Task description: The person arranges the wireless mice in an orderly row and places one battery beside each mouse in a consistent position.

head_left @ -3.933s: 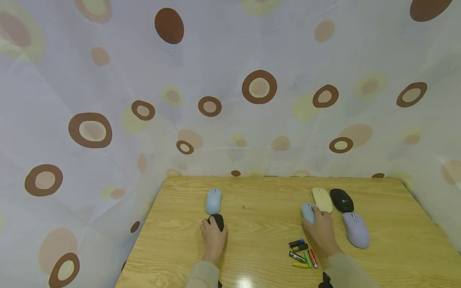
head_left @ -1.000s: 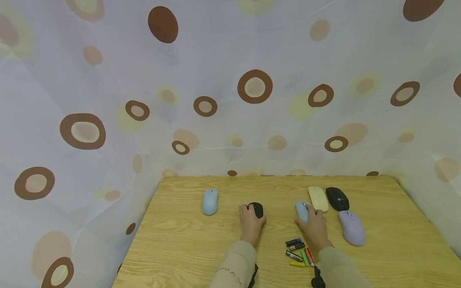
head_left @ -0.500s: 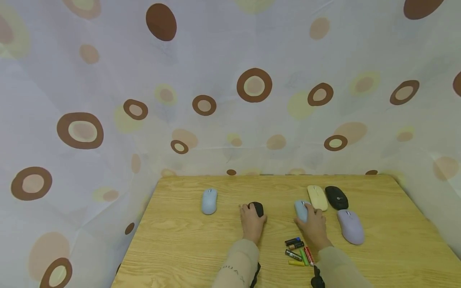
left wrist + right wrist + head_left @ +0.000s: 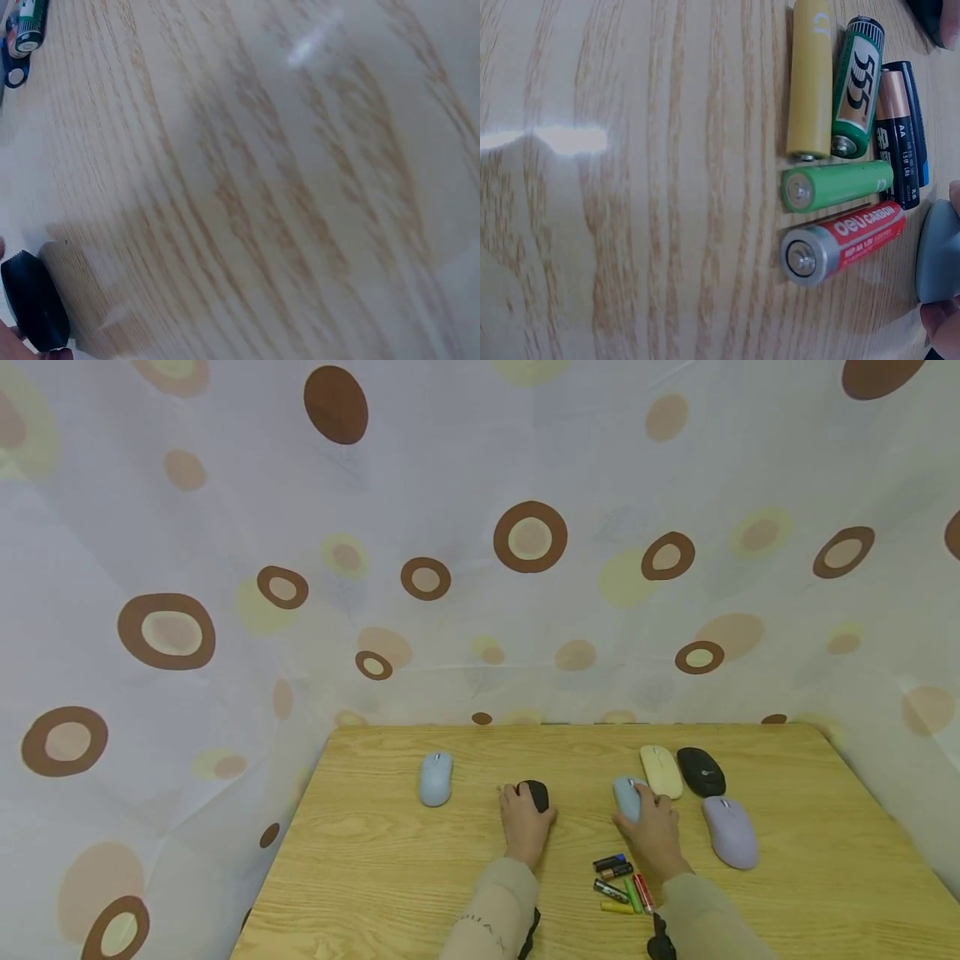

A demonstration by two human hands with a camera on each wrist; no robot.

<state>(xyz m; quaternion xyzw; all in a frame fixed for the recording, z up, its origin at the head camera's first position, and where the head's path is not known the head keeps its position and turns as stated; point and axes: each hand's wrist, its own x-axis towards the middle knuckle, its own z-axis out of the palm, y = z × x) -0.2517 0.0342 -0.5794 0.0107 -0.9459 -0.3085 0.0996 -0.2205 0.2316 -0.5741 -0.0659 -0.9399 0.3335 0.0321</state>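
Observation:
In the head view my left hand (image 4: 527, 831) grips a small black computer mouse (image 4: 536, 795) near the middle of the table. Its fingers and thumb are at the mouse's sides, and part of the mouse is covered. That black mouse (image 4: 36, 301) shows at the lower left of the left wrist view, fingertips at its edge. To the right, my right hand (image 4: 657, 839) holds a light blue mouse (image 4: 627, 799) by its sides. In the right wrist view this blue mouse (image 4: 939, 255) sits at the right edge, beyond several batteries.
Another light blue mouse (image 4: 436, 779) lies at the left. Yellow (image 4: 661, 772), black (image 4: 701, 772) and lilac (image 4: 731, 832) mice lie right of my right hand. Several batteries, including a red battery (image 4: 844, 244) and a yellow battery (image 4: 810, 79), lie between my forearms on the wooden table (image 4: 360, 877).
Over the earlier seconds my left hand has moved right with the black mouse, away from the left blue mouse. In the last half second both hands have stayed almost still.

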